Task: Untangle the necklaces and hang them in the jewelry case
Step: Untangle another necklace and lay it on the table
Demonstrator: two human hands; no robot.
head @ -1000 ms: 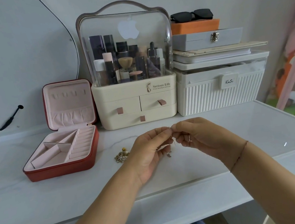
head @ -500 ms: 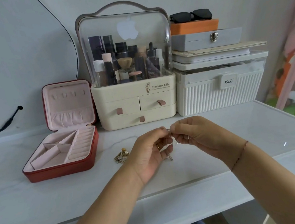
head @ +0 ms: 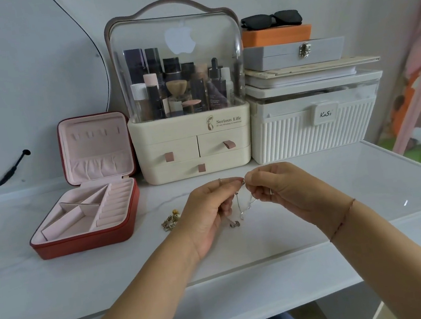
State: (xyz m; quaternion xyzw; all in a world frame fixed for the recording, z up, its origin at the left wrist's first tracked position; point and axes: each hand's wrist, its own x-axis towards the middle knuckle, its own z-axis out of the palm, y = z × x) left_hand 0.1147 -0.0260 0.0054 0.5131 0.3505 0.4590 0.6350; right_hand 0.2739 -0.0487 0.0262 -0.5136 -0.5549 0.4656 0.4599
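Over the middle of the white table point(head: 60, 283), the left hand point(head: 207, 210) and the right hand point(head: 284, 190) meet fingertip to fingertip. Both pinch a thin silver necklace point(head: 241, 204), and its chain hangs between them. A small gold tangle point(head: 170, 219) lies just left of the left hand. Toward the left edge sits the red jewelry case point(head: 82, 244), open with its lid upright. A cream cosmetics organizer point(head: 191, 145) and a white ribbed box point(head: 315, 133) stand along the back edge.

The jewelry case point(head: 82, 244) is red (pink inside).
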